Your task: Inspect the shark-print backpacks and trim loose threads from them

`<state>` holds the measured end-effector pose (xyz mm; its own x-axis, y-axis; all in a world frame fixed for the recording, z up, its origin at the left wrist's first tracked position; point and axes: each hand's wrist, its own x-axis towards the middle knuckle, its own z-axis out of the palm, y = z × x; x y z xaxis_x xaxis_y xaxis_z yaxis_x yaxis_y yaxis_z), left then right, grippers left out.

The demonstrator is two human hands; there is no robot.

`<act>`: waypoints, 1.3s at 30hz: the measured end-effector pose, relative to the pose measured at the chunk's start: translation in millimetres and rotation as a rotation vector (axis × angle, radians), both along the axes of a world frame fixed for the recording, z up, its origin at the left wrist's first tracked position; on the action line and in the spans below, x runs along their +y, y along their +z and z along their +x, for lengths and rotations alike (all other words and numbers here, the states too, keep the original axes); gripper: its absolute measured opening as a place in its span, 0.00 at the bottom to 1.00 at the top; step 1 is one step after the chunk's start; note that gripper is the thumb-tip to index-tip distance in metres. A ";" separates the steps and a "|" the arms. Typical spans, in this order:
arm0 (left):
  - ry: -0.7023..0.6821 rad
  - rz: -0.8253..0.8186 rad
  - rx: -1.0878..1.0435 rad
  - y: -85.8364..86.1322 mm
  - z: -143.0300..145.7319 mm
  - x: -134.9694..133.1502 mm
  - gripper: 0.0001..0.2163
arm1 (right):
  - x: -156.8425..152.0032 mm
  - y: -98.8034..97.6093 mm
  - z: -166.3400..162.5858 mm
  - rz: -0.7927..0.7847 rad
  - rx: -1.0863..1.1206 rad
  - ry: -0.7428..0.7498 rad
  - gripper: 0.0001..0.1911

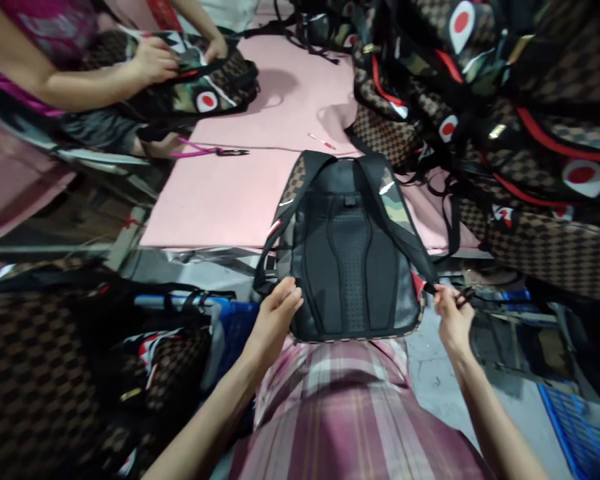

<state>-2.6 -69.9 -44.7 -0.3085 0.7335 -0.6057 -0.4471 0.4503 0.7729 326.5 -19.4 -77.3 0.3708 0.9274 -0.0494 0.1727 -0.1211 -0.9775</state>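
Note:
A backpack (353, 257) lies back-side up at the near edge of the pink table (220, 193), its black padded panel and checkered, camouflage straps facing me. My left hand (275, 313) grips the bag's lower left corner with curled fingers. At the bag's lower right corner, my right hand (453, 317) pinches a thin black strap end (463, 298).
A heap of similar checkered backpacks (505, 113) fills the right side of the table. Another person's hands (155, 60) work on a bag at the far left. Pink-handled scissors (215, 151) and a pen (321, 141) lie on the table. More bags (70, 360) sit low on my left.

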 end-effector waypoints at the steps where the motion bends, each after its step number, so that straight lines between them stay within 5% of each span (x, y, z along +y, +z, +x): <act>1: 0.008 -0.012 -0.028 2.1 2.4 3.4 0.16 | -4.4 -4.7 -1.0 -0.001 0.005 -0.018 0.14; 8: 0.056 -0.058 0.108 -8.4 20.2 38.4 0.15 | -21.6 -18.4 -12.4 -0.011 -0.064 0.013 0.15; 12: 0.031 -0.030 -0.010 -8.8 15.5 46.3 0.10 | -20.8 -27.6 -19.9 0.042 -0.025 -0.037 0.15; 19: -0.428 -0.117 -0.236 0.1 19.6 -14.5 0.06 | -16.2 -33.3 -10.8 0.023 0.045 -0.065 0.16; 24: -0.255 -0.034 -0.193 6.7 18.1 3.9 0.07 | 0.5 -22.0 -11.6 0.056 0.102 -0.006 0.16; 28: -0.100 -0.043 -0.215 44.2 23.2 42.0 0.09 | 12.3 11.5 -7.8 0.161 0.139 -0.039 0.18; 31: -0.077 -0.029 -0.317 75.5 34.9 61.4 0.08 | 5.0 42.9 -8.9 0.386 -0.051 -0.032 0.17; 33: -0.070 -0.029 -0.386 87.0 45.7 71.2 0.08 | -5.3 58.7 -16.9 0.522 -0.323 0.118 0.12; 39: -0.086 -0.065 -0.514 81.8 83.5 94.9 0.06 | -34.7 61.5 -76.1 0.644 -1.016 0.424 0.18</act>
